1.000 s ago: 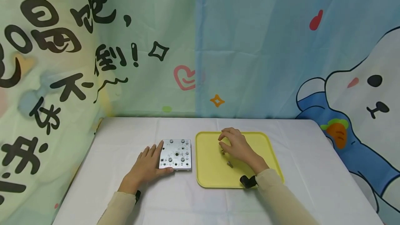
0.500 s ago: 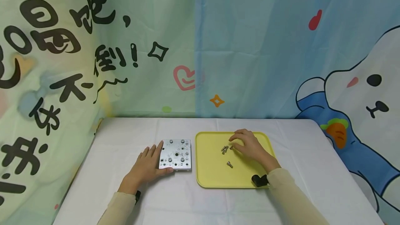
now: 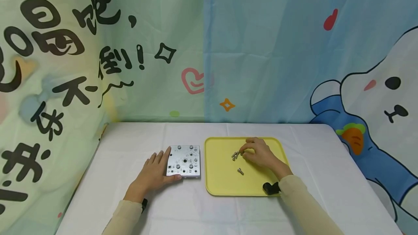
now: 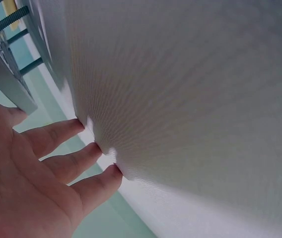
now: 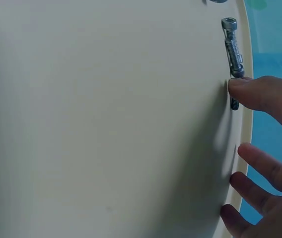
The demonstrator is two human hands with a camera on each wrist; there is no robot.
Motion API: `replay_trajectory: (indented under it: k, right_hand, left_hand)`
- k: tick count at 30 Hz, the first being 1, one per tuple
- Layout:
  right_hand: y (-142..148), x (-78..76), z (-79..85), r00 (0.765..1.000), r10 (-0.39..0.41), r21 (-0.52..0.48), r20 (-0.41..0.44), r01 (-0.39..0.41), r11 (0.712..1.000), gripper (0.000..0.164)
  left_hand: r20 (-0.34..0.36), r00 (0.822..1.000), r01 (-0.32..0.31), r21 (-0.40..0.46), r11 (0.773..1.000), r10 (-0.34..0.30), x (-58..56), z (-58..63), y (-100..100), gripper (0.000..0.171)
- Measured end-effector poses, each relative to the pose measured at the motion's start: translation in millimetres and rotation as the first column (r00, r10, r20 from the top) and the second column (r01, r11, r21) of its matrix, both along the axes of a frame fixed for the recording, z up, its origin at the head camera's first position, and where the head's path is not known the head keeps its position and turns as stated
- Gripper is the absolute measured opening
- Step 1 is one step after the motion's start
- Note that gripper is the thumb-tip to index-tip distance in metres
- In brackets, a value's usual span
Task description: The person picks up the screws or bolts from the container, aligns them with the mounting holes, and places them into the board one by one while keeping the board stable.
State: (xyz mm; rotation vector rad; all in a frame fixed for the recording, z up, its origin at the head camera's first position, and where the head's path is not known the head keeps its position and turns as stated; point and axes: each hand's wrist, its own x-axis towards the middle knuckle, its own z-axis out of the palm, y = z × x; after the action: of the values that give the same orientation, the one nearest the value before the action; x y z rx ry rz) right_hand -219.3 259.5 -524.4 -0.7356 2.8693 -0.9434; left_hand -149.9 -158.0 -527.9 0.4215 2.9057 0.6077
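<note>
One screw (image 5: pixel 235 104), lower centre of head view, sat pinched: right hand (image 3: pixel 259 153) had just closed its thumb-finger gap; pickup looked started. Left hand (image 3: pixel 152 173), fingers spread, touched metal block (image 3: pixel 183 165), lower centre-left.

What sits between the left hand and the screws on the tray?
Head view shows the metal plate, a strip of white tablecloth, then bare yellow tray.

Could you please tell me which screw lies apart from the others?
The screw closest to the tray's near edge; the others cluster by the right hand.
</note>
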Motion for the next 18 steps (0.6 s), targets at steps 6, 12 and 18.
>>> replay_trajectory:
  k: [6,12,18]
  right_hand:
    - [-2.0,0.1,-2.1,1.000,-0.031,0.041,-0.006,0.031,0.999,0.012]
    - [-3.7,1.4,-3.2,0.998,-0.053,0.050,-0.015,0.053,0.997,0.007]
    - [-4.8,2.5,-4.3,0.997,-0.058,0.061,-0.043,0.061,0.996,0.005]
  left_hand:
    - [0.008,1.000,-0.005,0.003,1.000,0.005,1.2,2.0,0.1,0.112]
    - [0.018,1.000,-0.008,0.009,1.000,0.008,0.9,2.2,0.5,0.112]
    - [0.022,1.000,-0.007,0.005,1.000,0.007,0.8,1.8,0.9,0.111]
